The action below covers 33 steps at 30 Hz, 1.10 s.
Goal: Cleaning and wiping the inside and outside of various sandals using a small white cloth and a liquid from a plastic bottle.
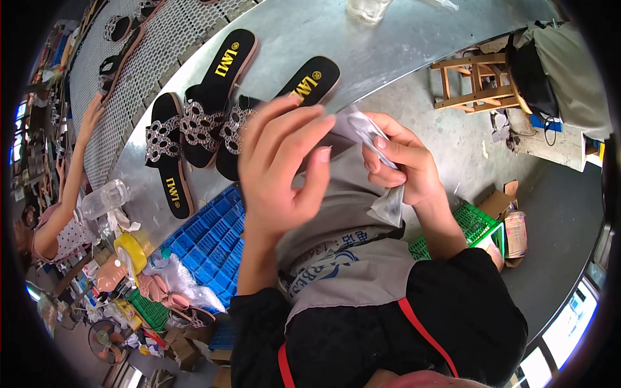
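The right hand (409, 160), out over the near edge of the metal desk (310, 29), has its fingers (396, 152) closed around a crumpled, pale translucent wrap (388, 208); the thumb presses on it, and part hangs below the hand. The left hand (279, 174) is to its left, in front of the sandals, fingers spread and loosely bent, with a clear gap between thumb and forefinger and nothing seen in its grasp. The forefinger's tip is right by the wrap's upper left end; whether they touch, I cannot tell.

Several black sandals (199, 123) with studded, patterned straps lie on the desk, to the left of and beyond the left hand, which partly hides some. A blue crate (210, 249) is at the desk's near left edge. At the far left, another person's arm (76, 165) reaches to a mesh surface (171, 39) bearing more sandals. A green crate (471, 223) is on the right, beyond the right forearm.
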Tool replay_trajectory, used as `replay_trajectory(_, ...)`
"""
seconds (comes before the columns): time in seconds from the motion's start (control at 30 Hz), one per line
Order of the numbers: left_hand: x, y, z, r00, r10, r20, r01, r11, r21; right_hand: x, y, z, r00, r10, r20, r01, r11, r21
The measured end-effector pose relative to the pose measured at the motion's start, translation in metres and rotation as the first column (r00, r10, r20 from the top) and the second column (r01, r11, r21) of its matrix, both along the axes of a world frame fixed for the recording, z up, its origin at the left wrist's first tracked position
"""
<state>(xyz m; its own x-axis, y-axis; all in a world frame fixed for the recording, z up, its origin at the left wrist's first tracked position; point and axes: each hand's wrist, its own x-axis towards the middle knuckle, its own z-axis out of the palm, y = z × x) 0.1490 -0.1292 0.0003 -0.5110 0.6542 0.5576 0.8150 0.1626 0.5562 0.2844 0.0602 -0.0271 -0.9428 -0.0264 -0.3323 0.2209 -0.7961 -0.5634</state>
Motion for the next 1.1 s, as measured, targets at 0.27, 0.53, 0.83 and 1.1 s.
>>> replay_trajectory(0.27, 0.040, 0.014, -0.031, 0.334, -0.302, 0.893, -0.082, 0.934, 0.347, 0.004, -0.025, 0.002, 0.999, 0.025, -0.036, -0.030, 0.990, -0.137)
replay_trajectory(0.53, 0.040, 0.001, -0.049, 0.388, -0.414, 0.823, -0.111, 0.866, 0.488, 0.016, -0.024, -0.006, 1.000, 0.008, 0.026, -0.016, 0.944, 0.330)
replay_trajectory(0.83, 0.040, -0.004, -0.040, 0.370, -0.332, 0.867, -0.086, 0.918, 0.388, 0.014, -0.020, -0.016, 0.976, -0.192, -0.106, 0.216, 0.765, 0.606)
replay_trajectory(1.1, 0.041, 0.008, -0.058, 0.577, -0.083, 0.812, -0.187, 0.955, 0.231, -0.005, -0.036, -0.027, 0.975, -0.205, 0.088, 0.183, 0.959, 0.216)
